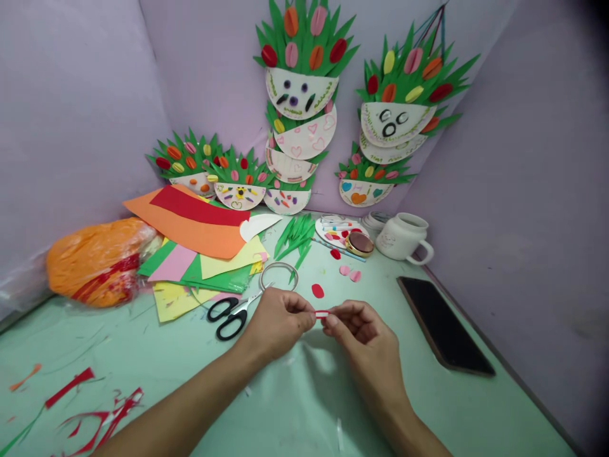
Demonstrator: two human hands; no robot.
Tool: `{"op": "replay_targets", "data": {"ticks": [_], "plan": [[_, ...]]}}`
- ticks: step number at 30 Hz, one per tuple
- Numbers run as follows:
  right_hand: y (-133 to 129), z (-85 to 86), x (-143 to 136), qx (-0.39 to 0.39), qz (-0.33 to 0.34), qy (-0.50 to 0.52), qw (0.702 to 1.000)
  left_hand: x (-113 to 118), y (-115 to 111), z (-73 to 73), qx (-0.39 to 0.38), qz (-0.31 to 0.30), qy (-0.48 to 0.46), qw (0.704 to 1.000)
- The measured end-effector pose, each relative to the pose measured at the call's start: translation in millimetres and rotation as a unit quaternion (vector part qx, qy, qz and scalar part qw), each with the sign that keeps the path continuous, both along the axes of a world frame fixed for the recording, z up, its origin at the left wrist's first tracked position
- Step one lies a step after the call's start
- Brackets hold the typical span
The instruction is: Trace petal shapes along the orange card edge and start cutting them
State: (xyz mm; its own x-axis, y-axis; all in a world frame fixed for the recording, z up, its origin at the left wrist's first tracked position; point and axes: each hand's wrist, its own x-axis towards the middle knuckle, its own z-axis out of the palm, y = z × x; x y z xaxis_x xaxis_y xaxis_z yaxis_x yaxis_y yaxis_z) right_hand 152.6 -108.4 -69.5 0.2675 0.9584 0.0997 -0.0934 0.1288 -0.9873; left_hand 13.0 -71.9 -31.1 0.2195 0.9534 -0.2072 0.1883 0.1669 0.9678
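Between my two hands, above the table, is a small red paper piece (322, 314) with a white strip along its middle. My left hand (280, 320) pinches its left end between thumb and fingers. At the right end, my right hand (364, 330) pinches it the same way. Just beyond the fingers lies a red paper oval (318, 291). Black-handled scissors (233, 311) rest left of my left hand, their blades partly behind it. A roll of tape (279, 277) lies beyond that hand. Pink paper ovals (351, 273) and cut green paper leaves (295, 238) are farther back.
Colored paper sheets (190, 222) and an orange bundle in plastic (99, 260) lie at left. A phone (445, 324) and a white mug (402, 236) stand right. Paper-plate flower crafts (302, 95) hang on the wall. Red scraps (109, 419) lie front left.
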Motion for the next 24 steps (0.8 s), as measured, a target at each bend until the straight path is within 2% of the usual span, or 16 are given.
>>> {"op": "replay_targets", "data": {"ticks": [2, 4, 6, 9, 17, 22, 24], "plan": [[-2, -0.8, 2, 0.07, -0.038, -0.134, 0.988, 0, 1, -2.2, 0.013, 0.02, 0.017, 1.0], [-3, -2.6, 3, 0.159, -0.063, -0.256, 0.951, 1, 0, -4.7, 0.031, 0.036, 0.035, 0.998], [-5, -5.0, 3, 0.219, -0.063, -0.32, 0.92, 2, -2, -6.7, 0.051, 0.039, 0.05, 0.997], [-6, -8.0, 2, 0.229, -0.047, -0.336, 0.913, 3, -6, -7.6, 0.089, 0.027, 0.071, 0.993], [-7, -4.8, 0, 0.173, -0.006, -0.311, 0.934, 5, -11, -6.9, 0.182, -0.018, 0.12, 0.976], [-5, -4.6, 2, 0.187, -0.016, -0.337, 0.923, 3, -13, -10.4, 0.288, -0.048, 0.195, 0.936], [-4, -5.2, 2, 0.194, -0.021, -0.342, 0.919, 2, -13, -12.0, 0.301, -0.055, 0.214, 0.928]]}}
